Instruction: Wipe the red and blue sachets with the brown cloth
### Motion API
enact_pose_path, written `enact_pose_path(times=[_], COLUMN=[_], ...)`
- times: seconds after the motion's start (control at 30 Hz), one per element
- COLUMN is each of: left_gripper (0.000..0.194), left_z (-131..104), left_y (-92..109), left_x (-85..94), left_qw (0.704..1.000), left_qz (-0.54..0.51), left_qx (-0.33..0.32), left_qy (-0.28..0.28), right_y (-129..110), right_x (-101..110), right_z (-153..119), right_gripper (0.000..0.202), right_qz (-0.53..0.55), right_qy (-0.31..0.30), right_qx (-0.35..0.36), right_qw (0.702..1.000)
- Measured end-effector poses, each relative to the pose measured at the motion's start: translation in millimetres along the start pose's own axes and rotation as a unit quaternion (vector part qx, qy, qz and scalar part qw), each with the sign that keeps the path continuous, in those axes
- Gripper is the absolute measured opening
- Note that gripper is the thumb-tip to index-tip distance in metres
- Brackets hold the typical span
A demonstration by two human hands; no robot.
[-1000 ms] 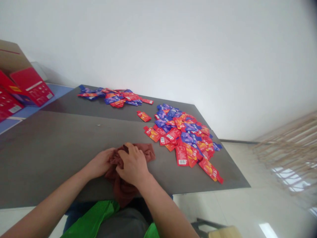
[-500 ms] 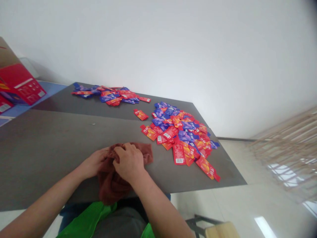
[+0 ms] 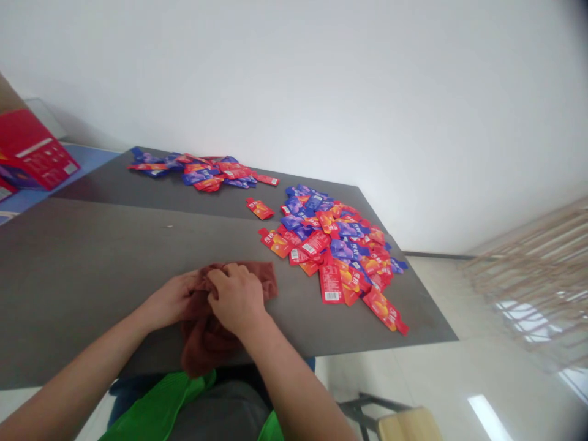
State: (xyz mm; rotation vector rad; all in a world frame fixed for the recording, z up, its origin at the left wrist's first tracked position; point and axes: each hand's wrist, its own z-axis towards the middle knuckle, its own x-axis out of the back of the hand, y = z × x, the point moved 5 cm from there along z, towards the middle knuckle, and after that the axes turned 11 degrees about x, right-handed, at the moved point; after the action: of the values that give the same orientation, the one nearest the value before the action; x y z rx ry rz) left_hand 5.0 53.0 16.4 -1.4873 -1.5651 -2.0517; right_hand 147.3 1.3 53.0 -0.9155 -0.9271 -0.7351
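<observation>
A bunched brown cloth (image 3: 206, 343) lies at the table's front edge, one fold drooping toward my lap. My right hand (image 3: 239, 298) is closed over its top, the fingers curled into the fabric. Pressed against the cloth's left side is my left hand (image 3: 173, 300), gripping it, with its fingertips partly hidden in the folds. To the right of my hands spreads a heap of red and blue-purple pouches (image 3: 331, 245) with fruit pictures. One orange-red pouch (image 3: 260, 209) lies apart from it.
The grey tabletop (image 3: 101, 263) meets a white wall behind. Another pile of pouches (image 3: 202, 171) lies at the back left. A red carton (image 3: 37, 153) stands on a blue surface at far left. A wooden stool (image 3: 408, 425) is below right, near a slatted wooden structure (image 3: 542, 282).
The view has shifted slightly. Both hands and the cloth have moved a little to the left, keeping the same grip. The pouches lie as before.
</observation>
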Motion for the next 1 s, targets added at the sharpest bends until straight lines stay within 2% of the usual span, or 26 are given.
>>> enact_pose_path(times=[0.07, 0.17, 0.23, 0.27, 0.33, 0.37, 0.43, 0.47, 0.53, 0.6, 0.67, 0.7, 0.77, 0.83, 0.9, 0.93, 1.0], left_gripper=[0.03, 0.039, 0.04, 0.039, 0.032, 0.028, 0.024, 0.024, 0.027, 0.035, 0.039, 0.039, 0.036, 0.03, 0.026, 0.025, 0.029], left_z=[0, -1, -2, -2, -2, -2, -1, -2, -3, -4, -5, -6, -6, -6, -5, -4, -4], left_y=[3, 7, 6, 5, 2, -1, -3, -3, 1, 6, 11, 13, 14, 14, 13, 13, 13], left_x=[-1.7, -0.6, 0.7, 0.6, -0.1, -0.5, -1.7, -2.6, -3.8, -2.6, 0.2, 1.2, 1.8, 1.6, 0.7, 0.2, -0.8], left_qw=[1.0, 0.999, 0.999, 0.999, 0.999, 1.0, 1.0, 1.0, 1.0, 1.0, 1.0, 1.0, 1.0, 0.999, 0.999, 1.0, 1.0], left_qz=[0.012, 0.028, 0.026, 0.021, 0.006, -0.004, -0.018, -0.018, -0.007, 0.008, 0.013, 0.011, -0.003, -0.024, -0.029, -0.023, -0.004], left_qx=[0.002, 0.01, 0.009, 0.006, 0.0, -0.001, -0.001, -0.001, 0.0, 0.002, 0.0, -0.002, -0.008, -0.012, -0.012, -0.01, -0.006], left_qy=[-0.02, -0.035, -0.038, -0.041, -0.038, -0.031, -0.019, -0.017, -0.023, -0.021, -0.014, -0.015, -0.022, -0.025, -0.02, -0.016, -0.01], right_y=[21, 63, 69, 62, 35, 19, 0, 0, 19, 49, 66, 66, 49, 22, 10, 13, 34], right_x=[-6, 6, 18, 23, 24, 19, 5, -1, -8, -2, 8, 13, 16, 9, -2, -7, -7], right_z=[-2, -8, -9, -7, -2, 1, 4, 3, -1, -7, -9, -9, -7, -3, -1, -1, -5], right_gripper=[0.014, 0.014, 0.015, 0.016, 0.018, 0.018, 0.016, 0.015, 0.015, 0.015, 0.013, 0.013, 0.014, 0.017, 0.016, 0.015, 0.014], right_qz=[-0.017, -0.059, -0.073, -0.07, -0.047, -0.03, -0.01, -0.006, -0.015, -0.053, -0.075, -0.078, -0.062, -0.033, -0.01, -0.007, -0.023], right_qy=[-0.022, -0.03, -0.016, -0.002, 0.027, 0.031, 0.017, 0.006, -0.009, -0.005, 0.002, 0.013, 0.04, 0.051, 0.033, 0.022, 0.004], right_qx=[-0.062, -0.187, -0.215, -0.2, -0.124, -0.071, -0.015, -0.016, -0.076, -0.159, -0.202, -0.2, -0.149, -0.066, -0.024, -0.032, -0.098], right_qw=[0.998, 0.98, 0.974, 0.977, 0.991, 0.997, 1.0, 1.0, 0.997, 0.986, 0.977, 0.977, 0.986, 0.996, 0.999, 0.999, 0.995])
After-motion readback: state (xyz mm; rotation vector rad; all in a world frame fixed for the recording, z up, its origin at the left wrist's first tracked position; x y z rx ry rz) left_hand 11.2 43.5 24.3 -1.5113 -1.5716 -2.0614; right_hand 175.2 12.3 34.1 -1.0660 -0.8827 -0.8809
